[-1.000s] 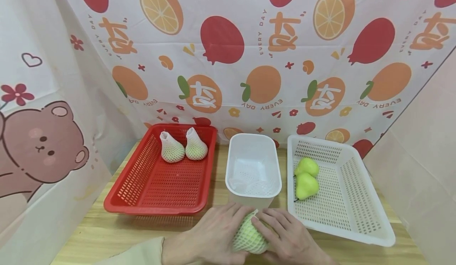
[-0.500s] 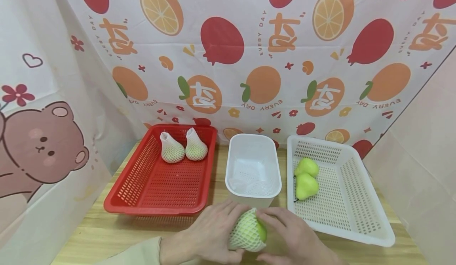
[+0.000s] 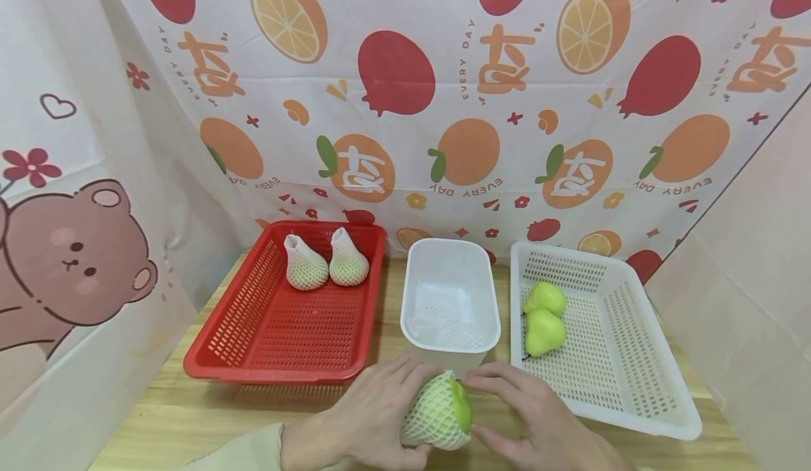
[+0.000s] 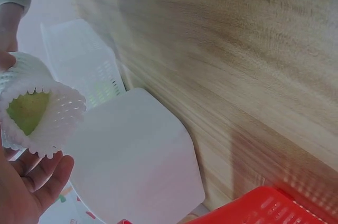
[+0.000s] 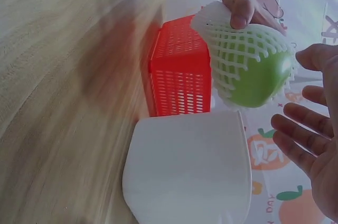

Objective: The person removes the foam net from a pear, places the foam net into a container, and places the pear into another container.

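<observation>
My left hand (image 3: 374, 415) grips a green pear (image 3: 462, 406) dressed in a white foam net sleeve (image 3: 434, 415), low in the middle of the head view. The pear's rounded end shows bare at the sleeve's right side. In the left wrist view, the sleeve's other mouth (image 4: 66, 110) gapes around the pear's skin. My right hand (image 3: 538, 415) is just right of the pear, fingers spread and loosely bent. Its thumb (image 5: 312, 57) lies very near the sleeve's edge; whether it touches is unclear.
Left, a red basket (image 3: 279, 372) contains two pears in foam nets (image 3: 307, 267). A white tub (image 3: 451, 302) in the middle has some clear or white netting at its bottom. Two bare pears (image 3: 545, 330) lie in the white basket (image 3: 659, 415) at right. Printed cloth hangs behind.
The pear's bare end has come into view at the sleeve's right side. My right hand has let go of the sleeve and moved slightly right, while my left hand keeps its grip.
</observation>
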A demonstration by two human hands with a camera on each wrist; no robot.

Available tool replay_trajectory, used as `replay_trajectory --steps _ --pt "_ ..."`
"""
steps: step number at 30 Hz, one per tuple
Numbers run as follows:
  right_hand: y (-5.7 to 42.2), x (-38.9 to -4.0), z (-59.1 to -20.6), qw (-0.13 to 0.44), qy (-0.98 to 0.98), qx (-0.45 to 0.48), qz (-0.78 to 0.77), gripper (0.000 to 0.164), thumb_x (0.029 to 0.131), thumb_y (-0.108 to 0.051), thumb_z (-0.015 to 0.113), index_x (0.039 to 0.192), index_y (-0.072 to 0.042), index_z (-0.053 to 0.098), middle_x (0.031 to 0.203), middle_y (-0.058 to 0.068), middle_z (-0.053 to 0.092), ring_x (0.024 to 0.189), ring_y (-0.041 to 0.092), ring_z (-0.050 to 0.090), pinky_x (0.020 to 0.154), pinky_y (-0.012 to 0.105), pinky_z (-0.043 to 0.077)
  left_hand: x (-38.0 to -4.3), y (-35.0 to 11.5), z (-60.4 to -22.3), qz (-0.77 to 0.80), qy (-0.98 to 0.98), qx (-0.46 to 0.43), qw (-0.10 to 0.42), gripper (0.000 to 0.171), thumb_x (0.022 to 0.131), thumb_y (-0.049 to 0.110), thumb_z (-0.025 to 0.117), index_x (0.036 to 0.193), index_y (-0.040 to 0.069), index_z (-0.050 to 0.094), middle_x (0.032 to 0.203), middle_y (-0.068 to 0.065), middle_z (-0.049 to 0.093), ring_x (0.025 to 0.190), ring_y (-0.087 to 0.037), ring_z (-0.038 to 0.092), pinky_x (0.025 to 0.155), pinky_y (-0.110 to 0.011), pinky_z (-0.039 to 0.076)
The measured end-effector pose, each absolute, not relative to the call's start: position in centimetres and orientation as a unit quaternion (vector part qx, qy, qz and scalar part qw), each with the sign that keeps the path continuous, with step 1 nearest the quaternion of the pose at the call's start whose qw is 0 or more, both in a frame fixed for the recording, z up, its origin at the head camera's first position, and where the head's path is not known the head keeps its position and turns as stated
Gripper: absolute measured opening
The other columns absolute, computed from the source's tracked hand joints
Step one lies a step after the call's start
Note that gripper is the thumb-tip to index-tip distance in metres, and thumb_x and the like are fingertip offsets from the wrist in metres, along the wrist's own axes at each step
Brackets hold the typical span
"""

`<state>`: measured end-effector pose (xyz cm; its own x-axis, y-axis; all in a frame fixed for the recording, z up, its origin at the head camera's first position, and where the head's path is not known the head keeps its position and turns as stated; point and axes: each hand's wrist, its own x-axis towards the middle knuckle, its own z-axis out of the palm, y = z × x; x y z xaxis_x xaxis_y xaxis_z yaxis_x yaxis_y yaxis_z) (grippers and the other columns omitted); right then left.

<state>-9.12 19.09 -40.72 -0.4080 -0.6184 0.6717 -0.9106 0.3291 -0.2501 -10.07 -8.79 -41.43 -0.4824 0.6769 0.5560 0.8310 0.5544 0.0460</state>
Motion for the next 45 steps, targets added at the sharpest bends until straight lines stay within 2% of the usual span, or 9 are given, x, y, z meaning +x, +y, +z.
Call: replay_trajectory --steps 5,13,22,27,32,36,42,45 --pt "18.8 -9.4 -41.2 0.220 -0.777 0.497 0.316 0.047 0.092 -0.026 0.082 0.134 -0.010 0.066 0.128 0.002 0.070 0.111 0.013 0.071 0.103 0.015 0.052 -10.1 -8.8 -41.6 -0.159 -0.844 -0.446 0.254 0.095 0.050 0.056 0.087 0.132 0.018 0.059 0.104 0.013 0.067 0.094 -0.002 0.061 0.072 -0.016 0.052" --pt "18.6 -9.4 -41.8 0.189 -0.782 0.498 0.323 0.053 0.091 -0.025 0.083 0.138 -0.012 0.063 0.132 0.001 0.069 0.113 0.013 0.071 0.103 0.015 0.053 -10.1 -8.9 -41.8 -0.153 -0.841 -0.455 0.249 0.096 0.052 0.055 0.089 0.135 0.017 0.058 0.105 0.012 0.068 0.093 -0.002 0.061 0.073 -0.015 0.052" --pt "18.6 -9.0 -42.1 0.163 -0.814 0.465 0.307 0.063 0.089 -0.033 0.085 0.144 -0.017 0.058 0.138 -0.003 0.067 0.118 0.012 0.071 0.105 0.013 0.050 -10.1 -8.6 -41.8 -0.149 -0.840 -0.457 0.252 0.095 0.055 0.053 0.091 0.136 0.016 0.058 0.103 0.012 0.067 0.089 -0.002 0.059 0.069 -0.013 0.049" --pt "18.7 -9.0 -42.1 0.138 -0.827 0.450 0.308 0.070 0.088 -0.035 0.086 0.148 -0.018 0.054 0.140 -0.004 0.065 0.121 0.012 0.069 0.104 0.020 0.055 -10.0 -8.4 -41.8 -0.150 -0.839 -0.455 0.258 0.097 0.054 0.052 0.093 0.137 0.016 0.058 0.104 0.011 0.068 0.090 -0.002 0.060 0.068 -0.013 0.050" --pt "18.6 -8.8 -42.2 0.124 -0.839 0.433 0.305 0.085 0.078 -0.027 0.093 0.152 -0.019 0.050 0.142 -0.007 0.064 0.120 0.011 0.070 0.098 0.031 0.061 -10.0 -8.2 -41.9 -0.150 -0.836 -0.456 0.266 0.098 0.054 0.053 0.094 0.137 0.015 0.057 0.100 0.011 0.067 0.086 -0.003 0.059 0.067 -0.014 0.050" --pt "18.4 -8.7 -42.3 0.115 -0.853 0.410 0.301 0.096 0.069 -0.022 0.095 0.154 -0.024 0.049 0.143 -0.012 0.063 0.122 0.009 0.069 0.098 0.032 0.061 -10.0 -8.2 -41.8 -0.151 -0.834 -0.457 0.269 0.098 0.054 0.052 0.094 0.138 0.016 0.057 0.097 0.012 0.066 0.083 -0.002 0.058 0.065 -0.014 0.048" --pt "18.4 -8.9 -42.2 0.133 -0.851 0.410 0.301 0.099 0.061 -0.019 0.098 0.149 -0.023 0.052 0.136 -0.012 0.065 0.116 0.007 0.070 0.095 0.032 0.062 -10.0 -8.1 -41.6 -0.155 -0.833 -0.463 0.258 0.095 0.058 0.048 0.094 0.139 0.016 0.057 0.097 0.011 0.066 0.083 -0.003 0.059 0.066 -0.015 0.049" --pt "18.5 -9.0 -42.2 0.132 -0.851 0.407 0.306 0.098 0.061 -0.019 0.098 0.148 -0.022 0.052 0.134 -0.011 0.066 0.116 0.007 0.070 0.095 0.030 0.062 -10.1 -8.2 -41.4 -0.150 -0.833 -0.467 0.256 0.094 0.060 0.047 0.093 0.140 0.016 0.057 0.100 0.010 0.067 0.085 -0.005 0.062 0.067 -0.016 0.051"
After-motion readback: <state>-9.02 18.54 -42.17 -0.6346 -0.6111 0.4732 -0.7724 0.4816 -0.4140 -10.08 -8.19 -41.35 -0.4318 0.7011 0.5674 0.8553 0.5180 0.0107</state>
